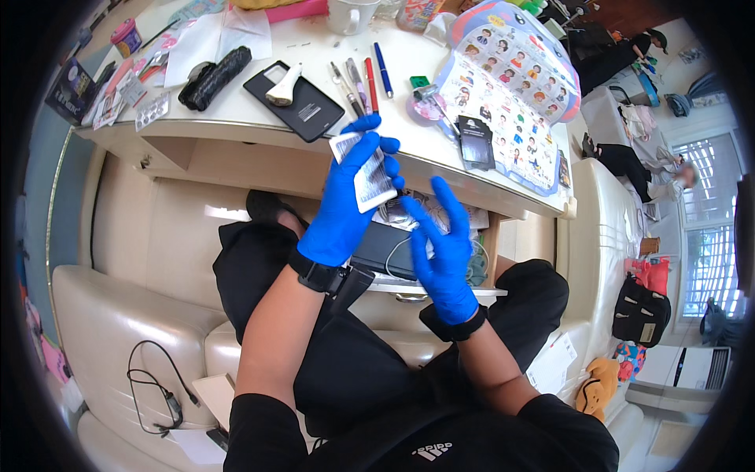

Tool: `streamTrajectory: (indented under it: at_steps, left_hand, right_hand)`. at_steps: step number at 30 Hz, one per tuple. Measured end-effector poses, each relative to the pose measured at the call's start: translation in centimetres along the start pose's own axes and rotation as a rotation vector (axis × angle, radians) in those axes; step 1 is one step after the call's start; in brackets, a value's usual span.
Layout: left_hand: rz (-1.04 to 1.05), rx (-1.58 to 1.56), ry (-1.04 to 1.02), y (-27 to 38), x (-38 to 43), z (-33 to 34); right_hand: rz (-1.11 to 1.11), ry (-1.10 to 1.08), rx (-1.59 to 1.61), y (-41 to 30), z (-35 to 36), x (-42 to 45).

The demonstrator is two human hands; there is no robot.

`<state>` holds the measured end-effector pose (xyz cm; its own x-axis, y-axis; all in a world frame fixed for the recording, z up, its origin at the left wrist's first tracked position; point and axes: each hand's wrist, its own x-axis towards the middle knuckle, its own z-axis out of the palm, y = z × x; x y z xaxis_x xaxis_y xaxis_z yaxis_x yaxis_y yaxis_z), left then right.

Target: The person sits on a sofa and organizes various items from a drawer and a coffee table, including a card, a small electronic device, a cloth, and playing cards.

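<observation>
In my blue-gloved left hand (348, 194) is a stack of cards (376, 183), most likely playing cards, with a patterned face showing and a white border. The thumb lies across it while the fingers wrap its far side. My right hand (441, 253), gloved in blue too, hovers to the right of the cards with fingers apart and nothing in it. Below both hands an open drawer (498, 253) holds a dark flat case (383, 251) and white cables. A small black card box (475, 143) lies near the table's front edge.
On the white table (318, 50) are several pens (370, 85), a black phone-shaped item (295, 100), a folded black umbrella (215, 78) and an illustrated sheet (507, 88). A mug (351, 16) stands farther back. A cable (171, 401) lies on the sofa (118, 318). Other people are at the right.
</observation>
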<state>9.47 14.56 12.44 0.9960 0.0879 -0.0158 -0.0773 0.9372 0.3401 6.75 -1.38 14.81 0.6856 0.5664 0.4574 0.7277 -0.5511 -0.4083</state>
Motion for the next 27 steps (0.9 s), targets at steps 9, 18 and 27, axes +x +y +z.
streamTrajectory:
  at_steps: [9, 18, 27]
  left_hand:
    - [0.229, 0.047, -0.005, 4.6, 1.5, 0.0]
    - [0.230, 0.130, 0.014, 5.9, 1.7, 0.1]
    - [0.190, 0.143, 0.012, 4.7, 2.7, 0.0]
  right_hand:
    - [0.447, -0.385, 0.065, 15.3, 9.1, -5.6]
    - [0.663, -0.369, -0.055, 20.7, 18.9, -7.0]
    - [0.660, -0.438, -0.076, 23.3, 15.4, -10.2]
